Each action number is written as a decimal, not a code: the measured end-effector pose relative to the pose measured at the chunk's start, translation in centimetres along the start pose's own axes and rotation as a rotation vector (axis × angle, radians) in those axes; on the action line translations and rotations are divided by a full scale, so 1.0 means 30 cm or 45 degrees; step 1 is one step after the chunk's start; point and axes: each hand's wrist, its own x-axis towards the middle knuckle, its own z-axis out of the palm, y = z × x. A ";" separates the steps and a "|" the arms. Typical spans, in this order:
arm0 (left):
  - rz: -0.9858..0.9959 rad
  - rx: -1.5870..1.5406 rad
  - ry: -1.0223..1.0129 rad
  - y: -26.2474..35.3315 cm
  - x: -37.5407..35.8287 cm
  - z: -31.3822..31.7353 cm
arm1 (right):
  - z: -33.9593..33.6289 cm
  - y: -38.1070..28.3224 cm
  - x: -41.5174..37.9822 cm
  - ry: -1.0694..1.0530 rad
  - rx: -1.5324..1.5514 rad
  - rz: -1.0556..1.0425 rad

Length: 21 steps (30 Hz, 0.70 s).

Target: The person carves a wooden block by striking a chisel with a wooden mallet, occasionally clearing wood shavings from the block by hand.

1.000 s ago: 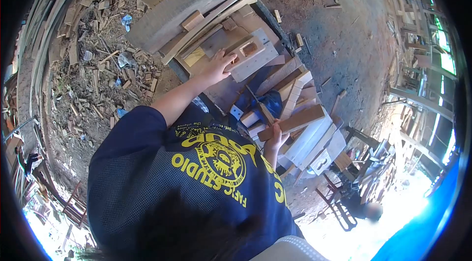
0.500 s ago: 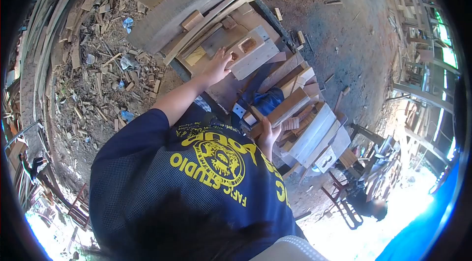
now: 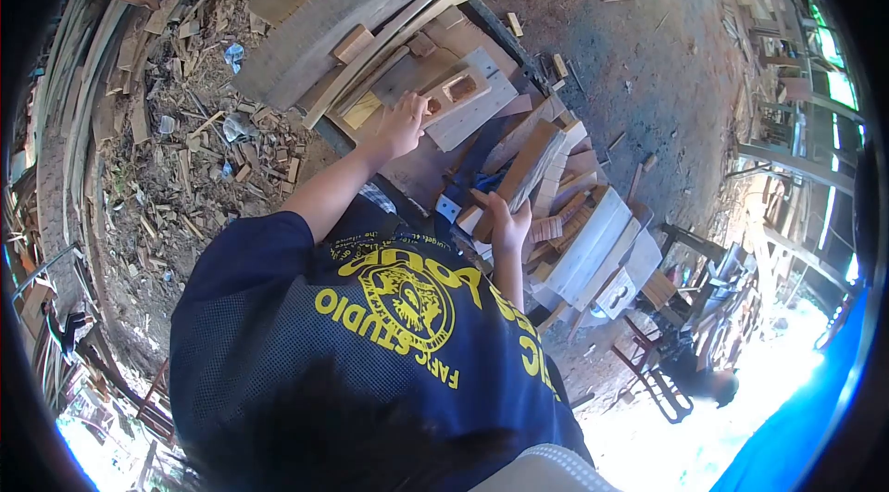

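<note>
At the workbench, my left hand has its fingers on the near end of a wooden block with rectangular holes. This block lies on a flat pale board. To the right, my right hand grips the lower end of a long wooden piece, which slants up and away over other offcuts. A dark blue cloth or strap lies between the two hands, with a small metal plate with holes near my right hand.
A curved wooden strip and a wide grey board lie beyond my left hand. Stacked boards stand at the right. Wood scraps litter the ground at left. A person is at the lower right.
The long wooden piece in my right hand has swung up and left, and now points more away from me. My left hand stays at the holed block.
</note>
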 end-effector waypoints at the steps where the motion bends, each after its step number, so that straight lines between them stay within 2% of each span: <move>1: -0.036 0.045 -0.049 0.016 -0.002 -0.015 | 0.009 -0.012 0.004 -0.001 0.009 0.029; 5: -0.143 0.115 -0.110 0.089 -0.008 -0.079 | 0.040 -0.034 0.021 -0.013 0.052 0.016; 6: -0.142 0.116 -0.111 0.096 -0.011 -0.077 | 0.038 -0.025 0.028 -0.003 -0.041 0.015; 8: -0.195 0.061 0.052 0.106 -0.017 -0.074 | 0.029 -0.006 0.038 0.009 -0.133 0.016; 9: -0.194 0.062 0.049 0.095 -0.006 -0.070 | 0.025 0.002 0.040 -0.003 -0.154 0.038; 11: -0.208 -0.222 -0.155 0.053 0.030 -0.047 | 0.024 0.005 0.041 -0.017 -0.171 0.062; 12: -0.208 -0.220 -0.156 0.055 0.034 -0.036 | 0.027 -0.006 0.040 -0.007 -0.189 0.071; 14: -0.105 -0.148 0.190 0.069 0.045 -0.004 | 0.030 -0.026 0.036 0.003 -0.204 0.083; 18: -0.255 -0.185 0.093 0.113 0.062 -0.013 | 0.041 -0.086 0.024 0.010 -0.027 0.128; 21: -0.362 0.020 0.030 0.162 0.045 -0.050 | 0.032 -0.073 0.040 0.035 0.007 0.106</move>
